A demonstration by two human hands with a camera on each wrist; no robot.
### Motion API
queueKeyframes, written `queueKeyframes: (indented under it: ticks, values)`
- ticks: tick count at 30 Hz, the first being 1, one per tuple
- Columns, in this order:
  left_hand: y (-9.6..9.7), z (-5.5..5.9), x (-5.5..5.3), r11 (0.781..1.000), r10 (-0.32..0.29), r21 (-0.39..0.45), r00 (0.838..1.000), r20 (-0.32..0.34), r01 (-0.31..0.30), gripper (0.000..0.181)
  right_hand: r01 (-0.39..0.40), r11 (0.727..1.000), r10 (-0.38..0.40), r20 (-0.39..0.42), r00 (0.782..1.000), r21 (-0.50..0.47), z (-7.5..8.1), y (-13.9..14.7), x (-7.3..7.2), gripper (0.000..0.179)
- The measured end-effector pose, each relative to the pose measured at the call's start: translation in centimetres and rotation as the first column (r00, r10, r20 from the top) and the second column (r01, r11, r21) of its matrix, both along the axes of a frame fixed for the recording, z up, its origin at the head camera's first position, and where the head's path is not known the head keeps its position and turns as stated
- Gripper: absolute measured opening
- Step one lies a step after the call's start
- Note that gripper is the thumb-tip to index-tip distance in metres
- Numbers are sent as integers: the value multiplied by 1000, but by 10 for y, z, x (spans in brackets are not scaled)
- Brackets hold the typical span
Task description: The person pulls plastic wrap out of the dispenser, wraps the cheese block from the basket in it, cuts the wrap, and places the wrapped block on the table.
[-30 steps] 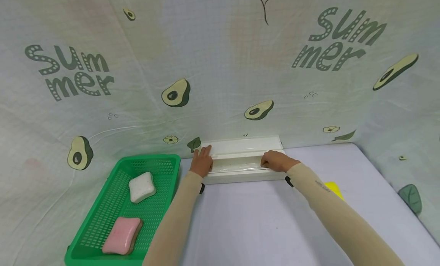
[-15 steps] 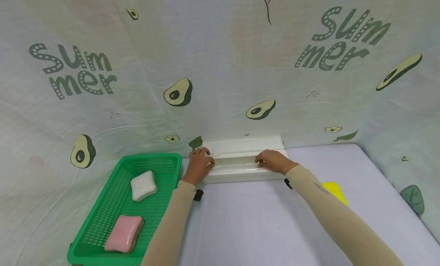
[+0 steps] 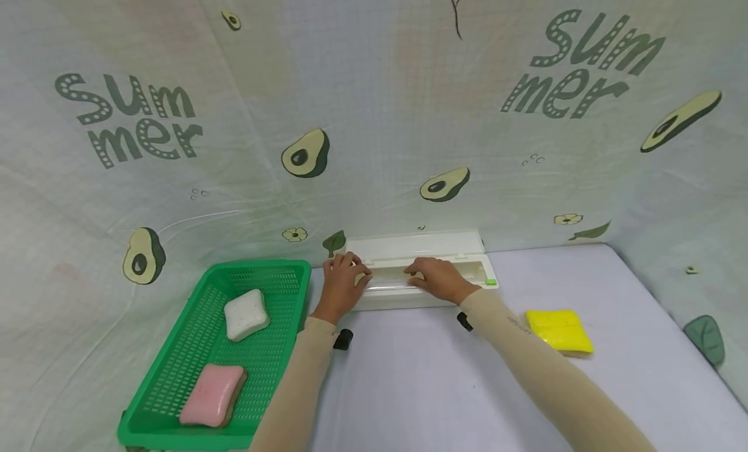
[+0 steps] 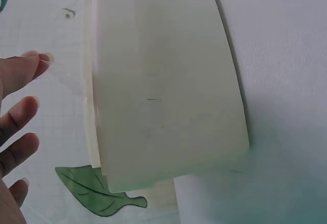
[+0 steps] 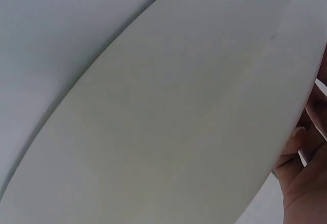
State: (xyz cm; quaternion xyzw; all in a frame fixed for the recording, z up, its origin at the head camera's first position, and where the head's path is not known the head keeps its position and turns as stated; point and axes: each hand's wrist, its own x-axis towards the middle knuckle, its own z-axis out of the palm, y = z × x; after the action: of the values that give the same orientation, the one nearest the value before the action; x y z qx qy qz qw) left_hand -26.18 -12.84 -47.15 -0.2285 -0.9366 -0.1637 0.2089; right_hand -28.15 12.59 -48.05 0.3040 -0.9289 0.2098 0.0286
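Okay, white box sits on the table, lid up behind, both hands over it. Left hand is at the box's left end, thumb and a finger pinching what looks like clear film, other fingers apart. Right hand is above the middle, fingers bent over the slot; can't tell if it grips anything. Green tab at the box's right end. Basket left with white sponge, pink sponge; yellow sponge right, beside the right sleeve.
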Motion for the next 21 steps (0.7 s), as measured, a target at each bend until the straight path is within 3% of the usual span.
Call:
queueKeyframes:
  ticks: [9, 15, 21]
  values:
    - [3, 1, 3, 993, 30, 113, 999, -25, -27, 7, 42, 998, -45, -51, 998, -48, 0, -3, -2, 7]
    - [0, 3, 5, 970, 102, 225, 993, -51, -88, 8, 42, 998, -35, -137, 990, 49, 3, 10, -4, 7]
    - [-2, 0, 5, 954, 151, 263, 988, -16, -142, 9, 55, 991, -38, -136, 990, 119, 10, 22, -2, 5]
